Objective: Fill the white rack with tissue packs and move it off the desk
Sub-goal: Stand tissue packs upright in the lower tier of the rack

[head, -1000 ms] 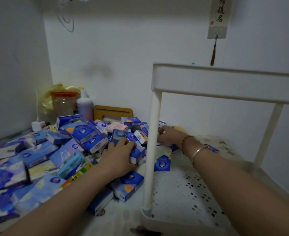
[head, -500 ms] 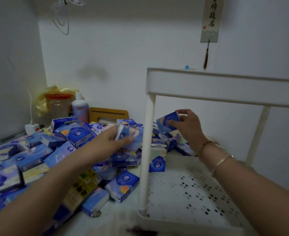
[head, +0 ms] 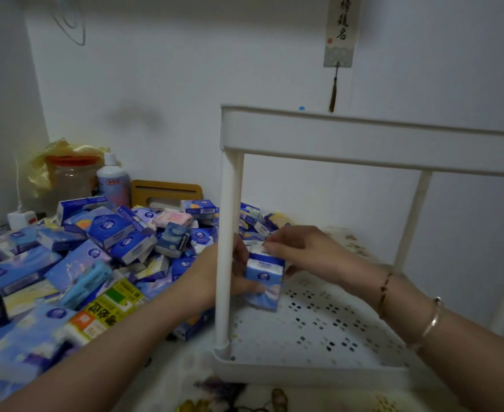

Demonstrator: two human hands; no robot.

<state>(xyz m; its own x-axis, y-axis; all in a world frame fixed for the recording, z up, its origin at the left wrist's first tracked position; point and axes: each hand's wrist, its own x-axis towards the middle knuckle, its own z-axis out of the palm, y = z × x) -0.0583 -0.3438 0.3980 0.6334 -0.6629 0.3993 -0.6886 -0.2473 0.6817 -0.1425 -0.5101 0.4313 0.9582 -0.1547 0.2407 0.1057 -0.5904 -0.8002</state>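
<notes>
Both hands clamp one blue tissue pack (head: 264, 279) upright, long axis roughly vertical, on the white rack (head: 319, 328) lower shelf at approx 9 o'clock, just behind the front-left post. Left hand (head: 230, 275) grips its left side, partly hidden by post; right hand (head: 301, 251) pinches its top. Shelf bare w/ open room toward 3 o'clock. Loose pack pile (head: 90, 257) covers tabletop at 9–10 o'clock.
</notes>
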